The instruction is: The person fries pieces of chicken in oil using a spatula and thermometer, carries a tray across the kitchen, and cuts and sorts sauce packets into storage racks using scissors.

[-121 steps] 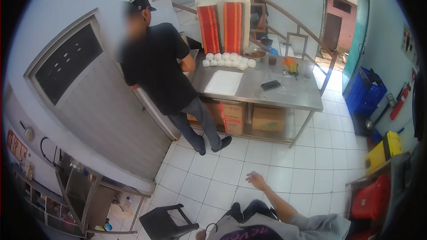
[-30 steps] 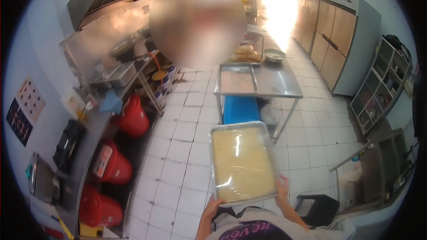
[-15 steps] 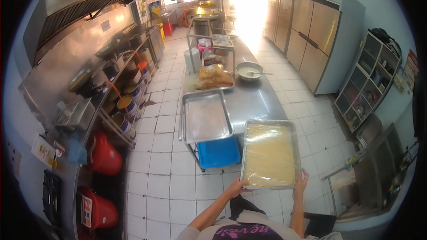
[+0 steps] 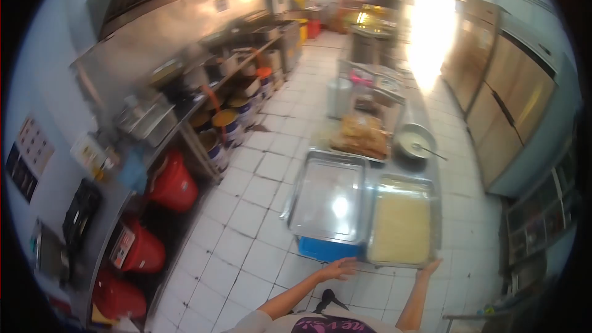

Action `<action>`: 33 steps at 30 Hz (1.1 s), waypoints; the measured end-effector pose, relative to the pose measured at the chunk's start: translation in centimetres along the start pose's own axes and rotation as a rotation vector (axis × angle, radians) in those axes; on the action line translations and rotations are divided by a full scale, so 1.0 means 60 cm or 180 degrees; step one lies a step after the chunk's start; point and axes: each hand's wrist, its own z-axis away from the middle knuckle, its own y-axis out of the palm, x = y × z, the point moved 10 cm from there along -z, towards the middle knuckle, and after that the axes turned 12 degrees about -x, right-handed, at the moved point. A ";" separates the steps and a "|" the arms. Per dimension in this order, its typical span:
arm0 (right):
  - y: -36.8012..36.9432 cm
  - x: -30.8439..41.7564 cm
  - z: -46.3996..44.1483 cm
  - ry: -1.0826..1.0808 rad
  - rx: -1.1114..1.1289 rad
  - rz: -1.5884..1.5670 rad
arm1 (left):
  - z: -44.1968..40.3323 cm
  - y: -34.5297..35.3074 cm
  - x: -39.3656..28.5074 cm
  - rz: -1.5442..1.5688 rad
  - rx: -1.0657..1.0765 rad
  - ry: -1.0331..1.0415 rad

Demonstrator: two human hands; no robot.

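A metal tray (image 4: 402, 222) with a flat yellow layer under clear film lies at the near end of the steel table (image 4: 412, 111), beside another metal tray (image 4: 328, 196). At its near right corner, my right hand (image 4: 430, 267) grips the rim. My left hand (image 4: 338, 269) is open, fingers spread, just below the gap between the two trays and holding nothing. Behind the trays are browned food pieces (image 4: 361, 137) and a bowl (image 4: 415, 143) of pale mixture with a spoon.
Under the table is a blue container (image 4: 328, 249). Along the left side stand red bins (image 4: 174, 180), a counter (image 4: 117, 209) and pails (image 4: 227, 124). Tall steel refrigerators (image 4: 505, 98) stand on the right. White floor tiles (image 4: 246, 234) run between the counter and the table.
The tray with the yellow layer has moved from in front of me onto the table's near end. My left hand has let go of it. The view has turned and come closer to the table.
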 end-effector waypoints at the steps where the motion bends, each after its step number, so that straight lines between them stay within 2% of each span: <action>1: 0.003 0.012 0.006 -0.0289 -0.0237 0.0067 | 0.010 -0.045 0.042 0.0083 -0.0148 -0.0071; 3: 0.023 -0.017 0.029 0.0421 -0.0216 -0.0945 | 0.095 -0.192 0.149 0.0189 -0.0882 -0.0268; 5: 0.032 -0.016 0.064 -0.0047 -0.0075 -0.0857 | 0.186 -0.294 0.220 0.0549 -0.1733 -0.0467; 6: 0.052 -0.028 0.097 0.0019 0.0000 -0.0752 | 0.232 -0.344 0.263 0.0663 -0.2079 -0.0520; 8: 0.042 -0.037 0.172 -0.0074 -0.0930 -0.0807 | 0.331 -0.441 0.339 0.0506 -0.2732 -0.0567; 9: 0.072 -0.025 0.229 -0.0043 -0.0884 -0.0735 | 0.381 -0.488 0.373 0.0243 -0.3037 -0.0562; 11: 0.065 0.003 0.355 -0.0200 -0.2040 -0.0621 | 0.480 -0.570 0.463 -0.0036 -0.3613 -0.0470; 12: 0.055 -0.005 0.329 -0.0203 -0.1977 -0.0594 | 0.531 -0.605 0.500 -0.0590 -0.3862 -0.0560; 13: 0.049 -0.007 0.269 -0.0156 -0.1532 -0.0562 | 0.571 -0.641 0.568 -0.0511 -0.3989 -0.0635; 14: 0.059 -0.009 0.228 -0.0123 -0.1086 -0.0527 | 0.616 -0.650 0.597 -0.0020 -0.4015 -0.0710; 17: 0.098 0.025 0.240 -0.0860 -0.0687 -0.0192 | 0.753 -0.654 0.655 -0.0095 -0.4421 -0.1908; 18: 0.106 0.026 0.263 -0.1049 -0.0628 -0.0036 | 0.780 -0.660 0.681 -0.0331 -0.4291 -0.2079; 20: 0.117 -0.016 0.305 -0.1232 -0.0483 0.0327 | 0.784 -0.691 0.736 -0.1880 -0.3011 -0.2754; 21: 0.120 -0.052 0.321 -0.1216 -0.0381 0.0543 | 0.791 -0.696 0.732 -0.1853 -0.3039 -0.2760; 23: 0.121 -0.169 0.350 -0.0914 -0.0101 0.1071 | 0.828 -0.690 0.753 0.0136 -0.4159 -0.2629; 24: 0.114 -0.252 0.370 -0.0568 0.0089 0.1440 | 0.815 -0.694 0.755 0.0260 -0.4149 -0.2208; 26: 0.106 -0.446 0.419 0.0351 0.0581 0.2297 | 0.809 -0.685 0.729 0.1281 -0.4111 -0.2088; 28: 0.096 -0.638 0.496 0.1346 0.1226 0.3178 | 0.797 -0.710 0.721 0.1209 -0.4130 -0.2048; 30: 0.115 -0.795 0.596 0.2066 0.1977 0.3883 | 0.794 -0.736 0.740 0.1265 -0.4296 -0.2138; 31: 0.139 -0.856 0.639 0.2295 0.2356 0.4067 | 0.766 -0.773 0.753 -0.0214 -0.3899 -0.1671; 32: 0.177 -0.914 0.674 0.2465 0.2736 0.4146 | 0.754 -0.797 0.711 -0.1742 -0.3696 -0.1177; 33: 0.220 -0.970 0.704 0.2694 0.3041 0.4101 | 0.753 -0.829 0.700 -0.1731 -0.3736 -0.1180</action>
